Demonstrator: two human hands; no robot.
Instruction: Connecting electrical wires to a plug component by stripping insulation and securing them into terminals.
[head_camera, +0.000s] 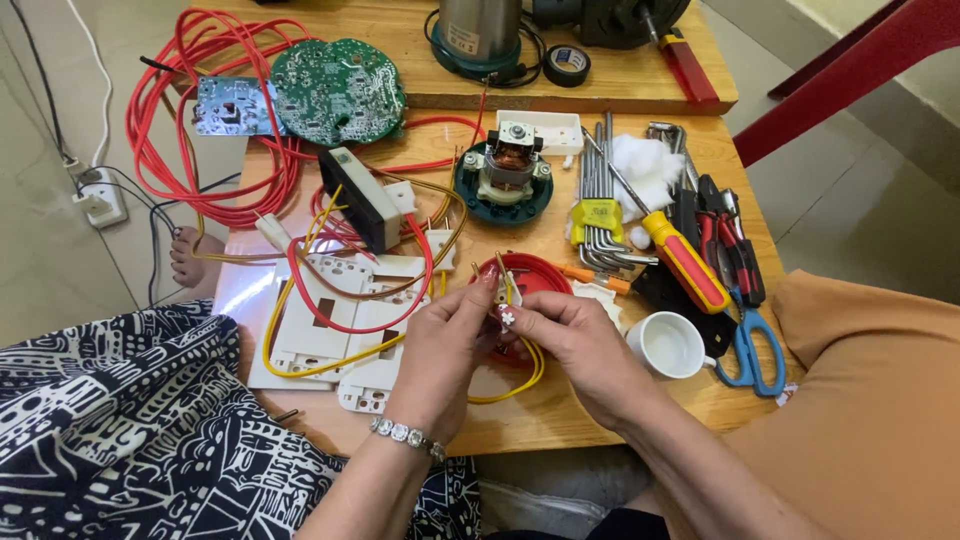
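At the far left a tangle of red wires (190, 130) is spread over the wooden table (560, 400), kept clear of the working spot, with a round green circuit board (338, 90) laid flat among them. Nearer, white switch plates (330, 330) are lain face up under looping yellow and red leads. The left hand (440, 350) is raised just above the table edge, its fingers (478, 292) closed in a pinch on thin yellow wires (505, 290); these are held upright over a red round cap (535, 272), presumably so their ends can be seen. The right hand (580, 345) is brought against them, fingertips pinched shut on the same wire ends. Further right a white cup (668, 345), a red-and-yellow screwdriver (685, 260) and blue-handled scissors (750, 345) are set within reach
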